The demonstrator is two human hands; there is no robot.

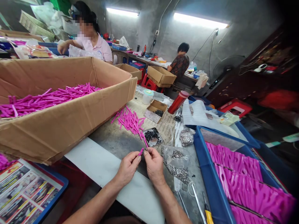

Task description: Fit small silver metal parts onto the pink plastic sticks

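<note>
My left hand (128,166) is closed in a pinch on a short magenta plastic stick (141,151), whose end shows beyond the fingertips. Close beside it, my right hand (154,163) has thumb and fingers pressed together; whatever is between them is too small to make out. Just beyond the hands lies a shallow tray (160,140) of small black parts. Another magenta stick (144,139) lies along its left edge, pointing towards my right fingertips. A loose heap of magenta sticks (132,120) is spread behind the tray.
A large cardboard box (70,132) of magenta sticks stands left. Right are bags of small metal parts (177,155), tweezers (197,199), a yellow-handled screwdriver (207,214) and a blue crate (210,183) of magenta pieces. A red flask (178,102) stands behind. Two people work farther back.
</note>
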